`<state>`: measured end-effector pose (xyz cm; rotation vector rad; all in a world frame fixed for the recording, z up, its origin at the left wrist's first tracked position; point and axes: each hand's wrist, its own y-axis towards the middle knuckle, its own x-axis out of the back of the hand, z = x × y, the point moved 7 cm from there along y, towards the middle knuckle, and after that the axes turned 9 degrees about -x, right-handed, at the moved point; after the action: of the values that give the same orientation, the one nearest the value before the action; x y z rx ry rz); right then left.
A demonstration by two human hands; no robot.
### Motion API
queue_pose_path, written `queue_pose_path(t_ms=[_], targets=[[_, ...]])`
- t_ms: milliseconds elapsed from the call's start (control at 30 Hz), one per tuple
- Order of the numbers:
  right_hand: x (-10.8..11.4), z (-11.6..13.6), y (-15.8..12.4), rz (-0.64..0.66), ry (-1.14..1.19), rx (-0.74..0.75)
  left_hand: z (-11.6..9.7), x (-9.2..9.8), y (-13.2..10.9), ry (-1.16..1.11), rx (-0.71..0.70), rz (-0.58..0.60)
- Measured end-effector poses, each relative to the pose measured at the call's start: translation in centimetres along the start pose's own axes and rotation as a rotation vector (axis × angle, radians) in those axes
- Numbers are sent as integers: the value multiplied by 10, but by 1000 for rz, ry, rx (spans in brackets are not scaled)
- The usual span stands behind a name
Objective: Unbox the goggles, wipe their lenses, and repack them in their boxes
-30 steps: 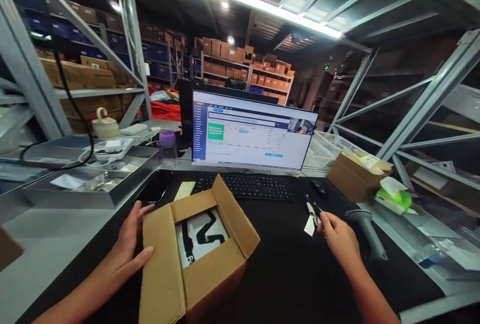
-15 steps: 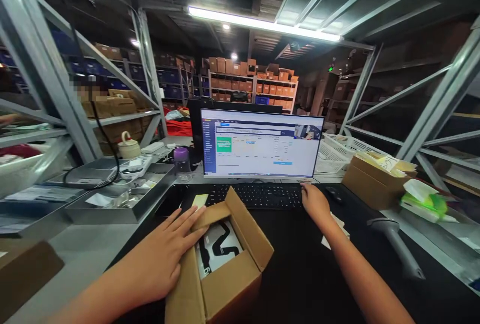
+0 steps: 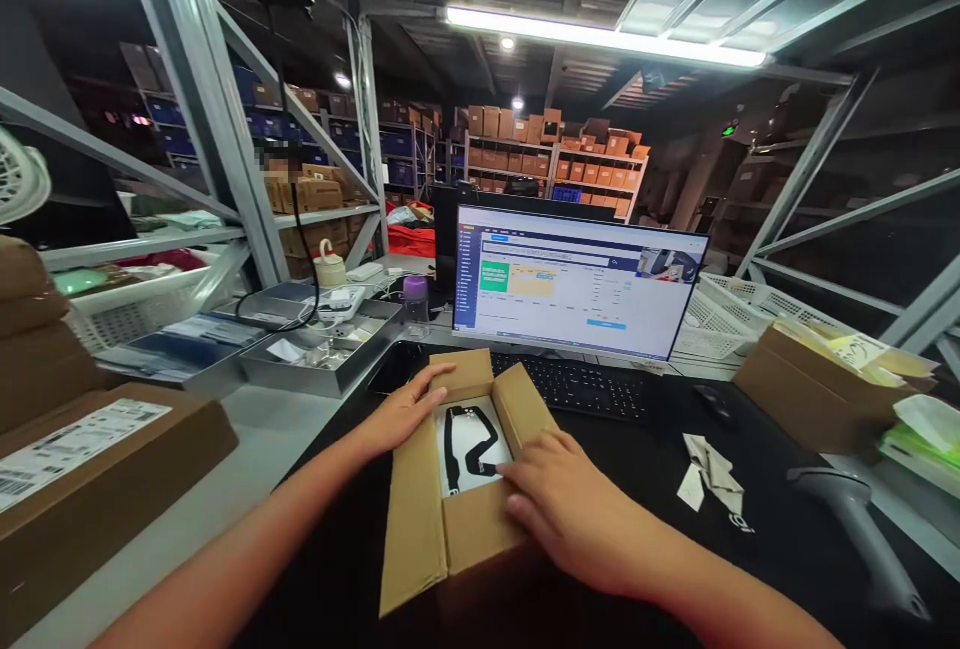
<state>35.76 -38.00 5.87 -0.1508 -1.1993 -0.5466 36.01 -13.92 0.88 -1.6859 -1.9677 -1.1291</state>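
Observation:
An open cardboard box (image 3: 411, 519) sits on the black desk mat in front of me, its flaps spread outward. Inside lies a white and grey package (image 3: 470, 444) with a bold black line printed on it. My left hand (image 3: 405, 411) grips the box at its far left edge, fingers over the rim. On the near right side, my right hand (image 3: 574, 504) is closed round the flap, its fingertips reaching over the opening. The undersides of both hands are hidden. Just beyond the box is a black keyboard (image 3: 592, 387).
A monitor (image 3: 577, 284) stands behind the keyboard. To the right are a mouse (image 3: 714, 402), crumpled paper strips (image 3: 709, 474), a barcode scanner (image 3: 862, 524) and a carton of papers (image 3: 806, 379). Metal trays (image 3: 322, 359) and a labelled cardboard box (image 3: 97, 469) are on the left.
My right hand has come from the right end of the keyboard to the box. My left hand stays on the box, which has turned slightly. The view has swung left.

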Motion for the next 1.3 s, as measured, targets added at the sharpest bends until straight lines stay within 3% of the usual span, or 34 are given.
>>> queue_pose_path(t_ms=[67, 167, 267, 400, 533, 667, 833, 933, 1033, 1167, 1300], targets=[[5, -20, 1, -48, 291, -55, 4, -4, -3, -3, 1, -72], [-4, -37, -7, 108, 537, -93, 11, -9, -7, -8, -16, -149], [-16, -40, -21, 204, 495, -85, 17, -15, -10, 4, -31, -224], [-38, -49, -34, 122, 341, -181, 22, -17, -12, 51, -29, -346], [-67, -61, -38, 66, 256, -233, 11, -17, -10, 113, -86, -393], [-71, -61, -34, -17, 364, -235, 5, -23, -10, 142, -55, -423], [-62, -66, -30, 16, 646, -212, -2, -28, -10, 207, 83, -490], [-54, -84, -37, 101, 798, -192, -24, -23, -3, 295, 135, -478], [-44, -96, -48, 225, 819, -172, -64, -22, 9, 400, 130, -421], [-34, -102, -53, 164, 654, -333, -123, -31, 22, 538, 43, -317], [-39, -86, -56, 155, 589, -373, -151, -40, 22, 739, 23, -227]])
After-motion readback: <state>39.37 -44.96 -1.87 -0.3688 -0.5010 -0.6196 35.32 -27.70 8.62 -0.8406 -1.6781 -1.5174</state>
